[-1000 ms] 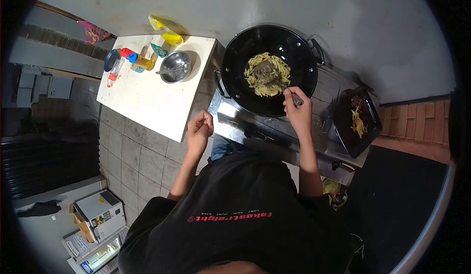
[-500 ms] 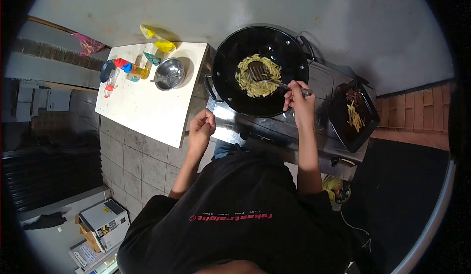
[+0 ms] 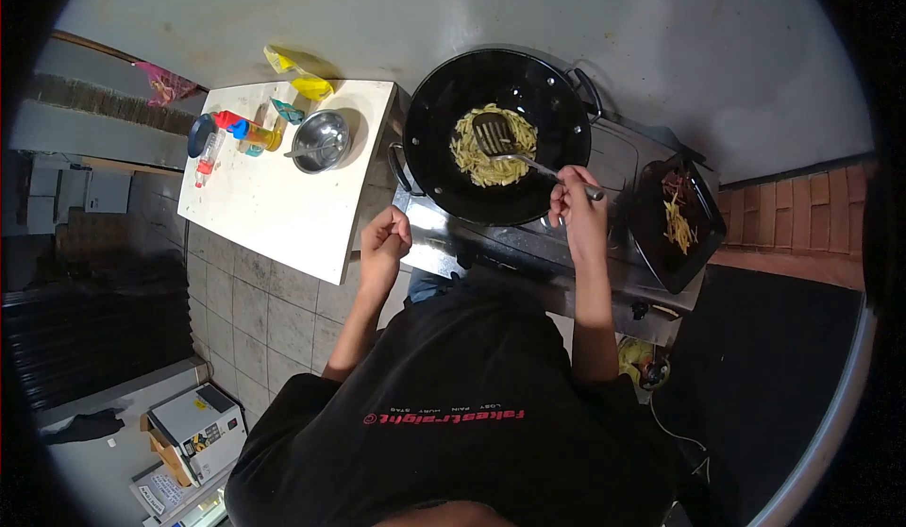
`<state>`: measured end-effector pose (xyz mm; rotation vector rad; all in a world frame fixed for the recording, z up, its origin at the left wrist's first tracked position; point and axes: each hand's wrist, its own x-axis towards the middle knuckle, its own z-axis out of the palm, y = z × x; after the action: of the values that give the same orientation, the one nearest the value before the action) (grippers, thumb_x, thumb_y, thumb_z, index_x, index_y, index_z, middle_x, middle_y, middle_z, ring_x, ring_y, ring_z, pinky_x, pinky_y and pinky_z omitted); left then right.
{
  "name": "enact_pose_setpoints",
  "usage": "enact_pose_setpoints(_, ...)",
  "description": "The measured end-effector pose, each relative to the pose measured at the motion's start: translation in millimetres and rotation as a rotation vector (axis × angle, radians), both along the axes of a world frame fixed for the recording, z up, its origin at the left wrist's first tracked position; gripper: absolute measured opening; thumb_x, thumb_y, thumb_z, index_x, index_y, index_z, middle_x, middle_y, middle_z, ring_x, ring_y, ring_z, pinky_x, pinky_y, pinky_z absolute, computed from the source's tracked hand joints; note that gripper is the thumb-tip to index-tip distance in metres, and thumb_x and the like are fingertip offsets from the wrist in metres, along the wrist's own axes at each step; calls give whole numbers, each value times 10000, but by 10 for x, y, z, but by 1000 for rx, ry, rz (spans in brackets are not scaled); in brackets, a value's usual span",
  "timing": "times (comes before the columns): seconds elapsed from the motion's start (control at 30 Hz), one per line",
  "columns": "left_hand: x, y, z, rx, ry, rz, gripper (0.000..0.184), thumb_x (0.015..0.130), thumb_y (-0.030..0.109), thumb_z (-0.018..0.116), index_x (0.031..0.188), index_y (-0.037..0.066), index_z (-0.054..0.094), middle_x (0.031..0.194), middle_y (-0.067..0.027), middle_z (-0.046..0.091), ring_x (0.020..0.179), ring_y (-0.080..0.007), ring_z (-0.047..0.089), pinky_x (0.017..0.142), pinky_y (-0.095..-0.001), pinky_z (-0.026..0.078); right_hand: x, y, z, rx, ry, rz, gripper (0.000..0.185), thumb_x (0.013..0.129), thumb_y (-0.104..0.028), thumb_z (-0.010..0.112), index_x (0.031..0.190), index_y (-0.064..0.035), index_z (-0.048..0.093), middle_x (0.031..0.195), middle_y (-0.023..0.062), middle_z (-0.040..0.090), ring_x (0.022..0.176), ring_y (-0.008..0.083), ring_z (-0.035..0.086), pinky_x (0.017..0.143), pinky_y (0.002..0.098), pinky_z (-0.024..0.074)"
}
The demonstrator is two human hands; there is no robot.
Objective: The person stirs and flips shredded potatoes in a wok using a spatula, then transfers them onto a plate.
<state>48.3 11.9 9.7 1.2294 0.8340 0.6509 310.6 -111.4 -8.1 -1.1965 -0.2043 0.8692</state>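
My right hand (image 3: pixel 578 208) grips the handle of a slotted turner (image 3: pixel 540 166). The turner's dark slotted head (image 3: pixel 492 134) is over pale yellow strips of food (image 3: pixel 489 174), perhaps cut potato, in the bottom of a large black wok (image 3: pixel 444 199). Whether the head touches the strips I cannot tell. My left hand (image 3: pixel 386 235) hangs in front of the wok, left of my body, its fingers curled in and nothing visible in them. Under the wok is a metal stove (image 3: pixel 528 244).
Right of the wok, a black tray (image 3: pixel 651 234) holds yellow strips and darker pieces. On the left, a white table (image 3: pixel 274 211) carries a metal bowl (image 3: pixel 321 140) with a spoon, several bottles and a yellow packet (image 3: pixel 300 76). A wall (image 3: pixel 453 8) rises behind the stove.
My right hand has moved slightly down, toward my body, and the turner's head now shows more of its slots. My left hand stays curled in nearly the same place.
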Motion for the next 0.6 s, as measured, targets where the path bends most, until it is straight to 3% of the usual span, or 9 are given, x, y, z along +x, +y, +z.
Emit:
enact_pose_setpoints(0.13,-19,-5,-22,9,10,2,212,698,-102,336,749,74,443,621,37,407,542,-37,329,491,-207,218,-76,29,-50,-74,-237,81,170,961,-169,565,922,-9,608,646,25,548,473,68,507,391,227,382)
enact_pose_setpoints(0.6,-123,-5,-62,-3,-7,32,233,700,-118,322,752,70,450,623,42,412,536,-29,328,481,-207,214,-159,221,8,-286,-346,185,172,961,-215,591,914,-56,637,611,2,544,494,50,515,402,223,393)
